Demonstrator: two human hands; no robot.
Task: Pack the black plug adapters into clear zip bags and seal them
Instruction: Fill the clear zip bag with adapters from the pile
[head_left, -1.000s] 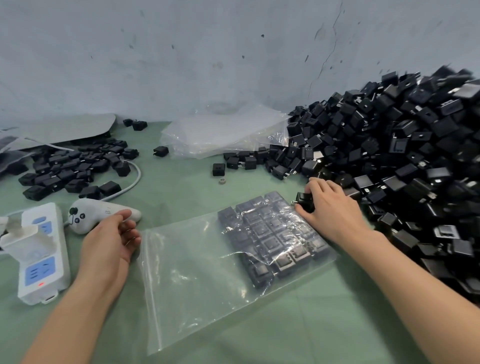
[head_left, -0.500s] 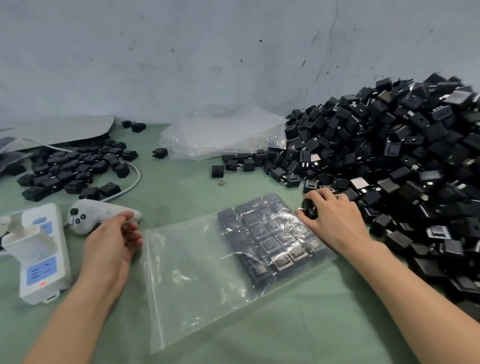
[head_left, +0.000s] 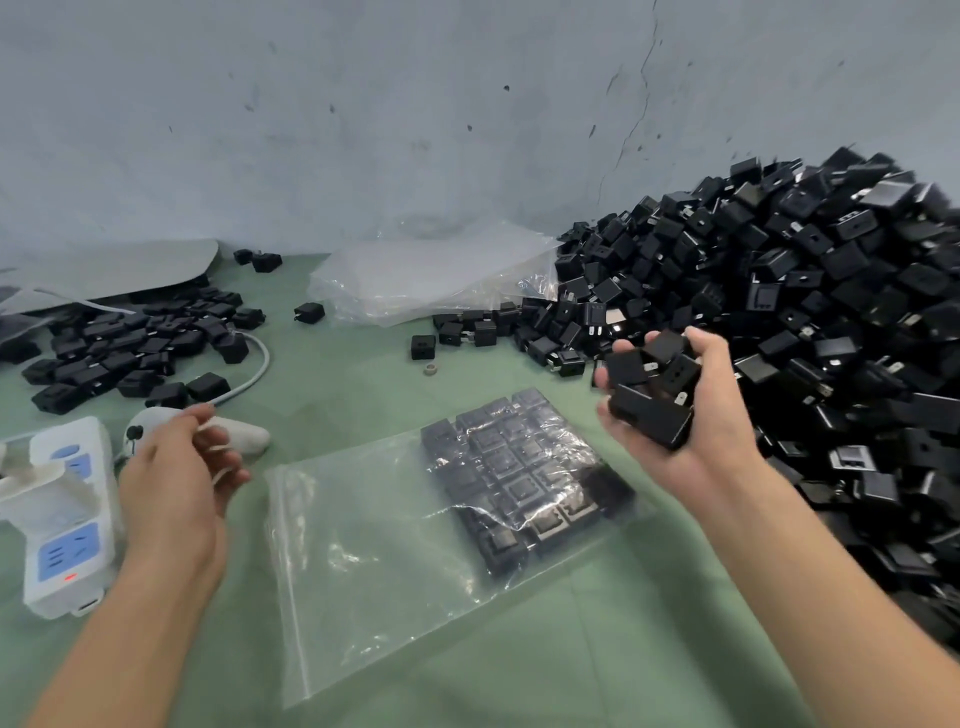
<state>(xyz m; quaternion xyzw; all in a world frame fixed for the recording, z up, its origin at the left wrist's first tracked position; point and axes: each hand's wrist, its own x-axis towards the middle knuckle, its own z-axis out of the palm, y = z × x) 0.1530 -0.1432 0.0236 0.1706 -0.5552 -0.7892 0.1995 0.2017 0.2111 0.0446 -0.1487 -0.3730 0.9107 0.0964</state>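
Note:
A clear zip bag (head_left: 384, 561) lies flat on the green table, its far right end filled with a neat block of black adapters (head_left: 519, 467). My right hand (head_left: 691, 431) is lifted palm up above the bag's right corner and grips a handful of black plug adapters (head_left: 647, 387). A huge pile of loose adapters (head_left: 810, 322) rises on the right. My left hand (head_left: 176, 478) hovers left of the bag with fingers loosely curled, holding nothing.
A white power strip (head_left: 67, 519) and a white controller (head_left: 244, 434) with a cable lie at the left. Behind them is a smaller heap of adapters (head_left: 130, 348). A stack of clear bags (head_left: 431, 280) sits by the wall.
My right hand has risen from the edge of the pile, turned palm up, and now carries a handful of adapters. My left hand has lifted slightly.

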